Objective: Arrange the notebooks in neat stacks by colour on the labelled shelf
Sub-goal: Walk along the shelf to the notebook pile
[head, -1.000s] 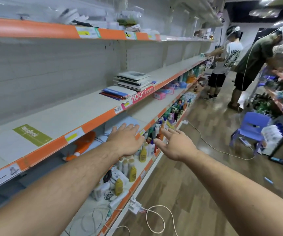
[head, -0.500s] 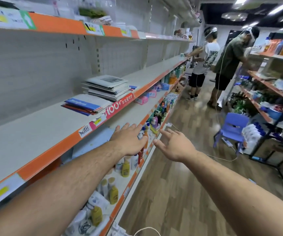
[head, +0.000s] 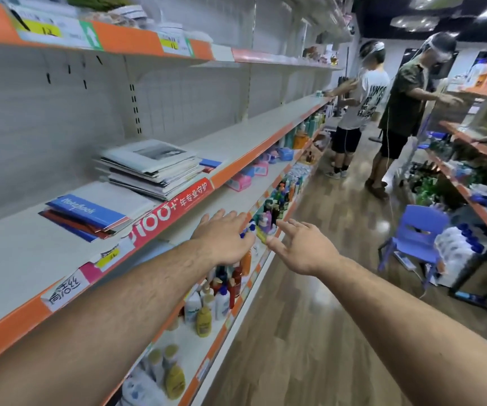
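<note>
Head view
- Shelf (head: 25,253): white middle board with an orange front lip, running away to the right; carries the notebooks.
- Blue-topped stack (head: 87,213): lies flat on the shelf, left of the pale stack and apart from it. The top cover is blue with white "Notebook" lettering. Its long axis runs roughly along the shelf, skewed, with the right end swung toward the front lip. Red and blue covers fan out beneath, edges out of line.
- Pale stack (head: 151,168): white and grey covers, flat, taller, just behind the red strip label (head: 175,210). Layers are shifted against each other, and the top cover sits corner-on to the shelf front.
- Small blue notebook (head: 210,163): flat, just beside the pale stack's right side, mostly hidden.
- Left hand (head: 224,235): grip spread, fingers straight, palm down, holding nothing. It is in the air in front of the shelf lip, right of both stacks, touching neither.
- Right hand (head: 303,247): grip spread likewise, empty, near the left hand over the aisle.
- Bottles (head: 204,309): crowd the lower shelves under the arms.
- Aisle: two people (head: 362,106) stand at the far shelves; blue chair (head: 418,232) on the wood floor (head: 309,332).
</note>
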### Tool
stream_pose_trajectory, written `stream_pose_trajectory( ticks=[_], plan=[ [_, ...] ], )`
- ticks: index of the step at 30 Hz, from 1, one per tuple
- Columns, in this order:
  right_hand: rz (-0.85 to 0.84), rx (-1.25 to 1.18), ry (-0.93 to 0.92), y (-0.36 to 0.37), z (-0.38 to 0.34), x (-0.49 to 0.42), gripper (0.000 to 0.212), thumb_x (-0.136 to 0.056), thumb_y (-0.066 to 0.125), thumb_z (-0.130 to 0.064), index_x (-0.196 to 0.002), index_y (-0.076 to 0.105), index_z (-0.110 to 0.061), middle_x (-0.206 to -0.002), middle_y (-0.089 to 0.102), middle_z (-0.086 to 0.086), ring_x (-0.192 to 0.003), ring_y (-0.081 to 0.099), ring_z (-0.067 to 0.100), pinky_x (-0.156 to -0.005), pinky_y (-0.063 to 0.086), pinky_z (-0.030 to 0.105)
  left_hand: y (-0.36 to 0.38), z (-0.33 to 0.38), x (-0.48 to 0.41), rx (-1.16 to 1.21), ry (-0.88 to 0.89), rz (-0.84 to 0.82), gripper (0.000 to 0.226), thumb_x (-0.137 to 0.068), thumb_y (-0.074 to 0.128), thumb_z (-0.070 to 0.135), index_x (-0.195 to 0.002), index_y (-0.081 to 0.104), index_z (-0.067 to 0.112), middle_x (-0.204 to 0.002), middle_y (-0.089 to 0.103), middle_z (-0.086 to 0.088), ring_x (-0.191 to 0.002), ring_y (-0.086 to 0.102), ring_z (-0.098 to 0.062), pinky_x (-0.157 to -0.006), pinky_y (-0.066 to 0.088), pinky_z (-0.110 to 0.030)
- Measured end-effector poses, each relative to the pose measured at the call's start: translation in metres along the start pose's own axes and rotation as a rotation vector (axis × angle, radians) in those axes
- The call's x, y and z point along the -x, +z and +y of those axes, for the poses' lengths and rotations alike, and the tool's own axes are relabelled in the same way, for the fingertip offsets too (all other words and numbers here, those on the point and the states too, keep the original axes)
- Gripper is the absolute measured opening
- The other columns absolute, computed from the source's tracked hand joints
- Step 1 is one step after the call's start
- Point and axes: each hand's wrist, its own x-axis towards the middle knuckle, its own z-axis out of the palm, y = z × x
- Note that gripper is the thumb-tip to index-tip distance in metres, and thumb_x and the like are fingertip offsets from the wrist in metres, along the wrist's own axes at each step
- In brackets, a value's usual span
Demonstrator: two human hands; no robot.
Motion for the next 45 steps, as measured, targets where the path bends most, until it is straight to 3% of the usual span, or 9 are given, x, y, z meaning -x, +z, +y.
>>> stream_pose_trajectory(
  ticks=[4, 8, 14, 21, 27, 31, 35, 40, 45],
  plan=[
    [-0.039, 0.002, -0.117, -0.015, 0.033, -0.058, 0.076, -0.096, 0.028, -0.070, -0.157, 0.024, -0.024, -0.162, 0.028, 0.005, -0.151, 0.017, 0.024, -0.122, 0.018, 0.036, 0.006, 0.014, -0.059, 0.020, -0.115, 0.000, 0.068, -0.100, 0.021, 0.059, -0.160, 0.010, 0.028, -0.167, 0.008, 0.004, -0.154, 0.003, -0.020, -0.123, 0.000, -0.047],
    [-0.092, -0.017, -0.218, -0.034, 0.062, -0.114, 0.075, -0.096, 0.031, -0.070, -0.157, 0.023, -0.027, -0.163, 0.024, 0.001, -0.151, 0.017, 0.024, -0.121, 0.022, 0.042, 0.004, 0.031, -0.110, 0.023, -0.230, 0.017, 0.070, -0.099, 0.021, 0.060, -0.160, 0.012, 0.027, -0.167, 0.009, 0.003, -0.154, 0.003, -0.021, -0.124, 0.002, -0.048],
    [-0.135, -0.015, -0.366, -0.049, 0.089, -0.185, 0.073, -0.097, 0.031, -0.067, -0.158, 0.022, -0.027, -0.164, 0.021, 0.003, -0.151, 0.018, 0.024, -0.121, 0.021, 0.040, -0.006, 0.048, -0.162, -0.012, -0.329, 0.046, 0.068, -0.100, 0.023, 0.058, -0.159, 0.017, 0.025, -0.166, 0.015, 0.001, -0.153, 0.010, -0.021, -0.123, 0.009, -0.047],
    [-0.147, -0.059, -0.432, -0.028, 0.095, -0.271, 0.074, -0.096, 0.035, -0.067, -0.156, 0.027, -0.024, -0.162, 0.027, 0.003, -0.149, 0.023, 0.024, -0.119, 0.026, 0.041, 0.002, 0.024, -0.228, -0.007, -0.403, 0.017, 0.068, -0.101, 0.023, 0.057, -0.160, 0.012, 0.024, -0.167, 0.012, -0.001, -0.153, 0.008, -0.026, -0.123, 0.011, -0.046],
    [-0.125, -0.069, -0.491, -0.026, 0.077, -0.345, 0.067, -0.099, 0.040, -0.058, -0.154, 0.034, -0.020, -0.157, 0.038, 0.003, -0.142, 0.038, 0.025, -0.113, 0.035, 0.038, 0.006, -0.021, -0.297, 0.005, -0.398, 0.117, 0.059, -0.099, 0.027, 0.050, -0.150, 0.033, 0.020, -0.153, 0.040, -0.006, -0.139, 0.033, -0.030, -0.114, 0.031, -0.045],
    [-0.141, -0.095, -0.502, -0.029, 0.058, -0.395, 0.068, -0.099, 0.042, -0.057, -0.153, 0.036, -0.016, -0.157, 0.037, 0.005, -0.144, 0.035, 0.024, -0.115, 0.032, 0.035, -0.001, -0.049, -0.333, 0.014, -0.444, 0.081, 0.068, -0.101, 0.028, 0.055, -0.155, 0.025, 0.012, -0.158, 0.033, -0.011, -0.145, 0.027, -0.033, -0.117, 0.028, -0.046],
    [-0.142, -0.070, -0.516, -0.025, 0.043, -0.431, 0.065, -0.100, 0.041, -0.055, -0.152, 0.037, -0.016, -0.157, 0.037, 0.009, -0.145, 0.033, 0.027, -0.116, 0.030, 0.037, -0.003, -0.069, -0.355, 0.047, -0.525, 0.111, 0.053, -0.100, 0.033, 0.050, -0.131, 0.051, 0.012, -0.133, 0.055, -0.011, -0.121, 0.045, -0.027, -0.101, 0.042, -0.042],
    [-0.143, -0.072, -0.548, -0.022, 0.029, -0.470, 0.062, -0.101, 0.040, -0.054, -0.151, 0.039, -0.017, -0.156, 0.040, 0.006, -0.143, 0.036, 0.025, -0.113, 0.029, 0.032, -0.011, -0.075, -0.366, 0.062, -0.590, 0.176, 0.037, -0.101, 0.035, 0.035, -0.118, 0.055, 0.008, -0.123, 0.057, -0.012, -0.110, 0.050, -0.026, -0.095, 0.045, -0.039],
    [-0.197, -0.134, -0.604, -0.012, 0.019, -0.515, 0.063, -0.099, 0.043, -0.054, -0.150, 0.040, -0.017, -0.156, 0.039, 0.002, -0.143, 0.035, 0.023, -0.115, 0.029, 0.034, -0.015, -0.077, -0.382, 0.062, -0.726, 0.128, 0.035, -0.102, 0.035, 0.026, -0.105, 0.063, 0.004, -0.115, 0.060, -0.012, -0.103, 0.055, -0.029, -0.086, 0.045, -0.035]
  ],
)
